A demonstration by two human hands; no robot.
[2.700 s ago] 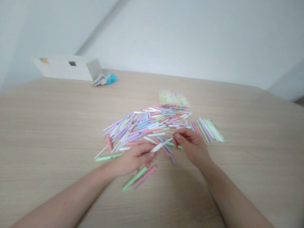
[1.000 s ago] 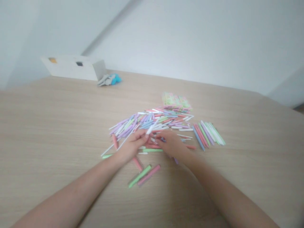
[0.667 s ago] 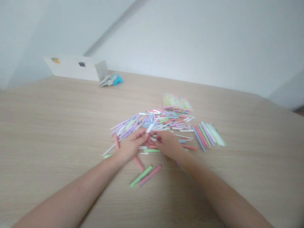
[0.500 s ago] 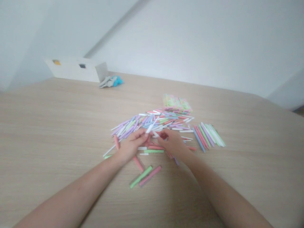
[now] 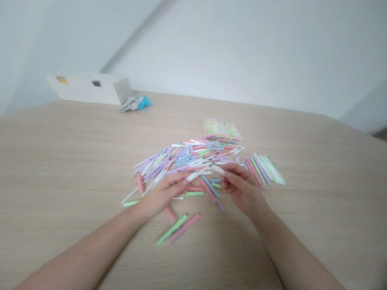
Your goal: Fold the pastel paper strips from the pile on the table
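Observation:
My left hand (image 5: 161,192) pinches a white stick (image 5: 194,176) with a thinner end that points up and right. In my right hand (image 5: 246,191), a short white tube (image 5: 218,170) sits between thumb and fingers, its free end aimed at the stick. A small gap separates the two pieces. Under and beyond both hands spreads a loose pile of slim pastel and white pen-like sticks (image 5: 181,161). Closer to me, a green stick (image 5: 172,229) lies beside a pink stick (image 5: 185,228).
To the right, several capped-looking sticks (image 5: 267,170) lie side by side in a row. Behind the pile is a stack of printed packets (image 5: 222,129). At the back left stand a white box (image 5: 87,92) and a crumpled grey-and-blue item (image 5: 135,103) on the wooden table (image 5: 75,161).
My hands have moved apart: the right one went right with the short white tube, while the left still grips its white stick. The view has shifted slightly.

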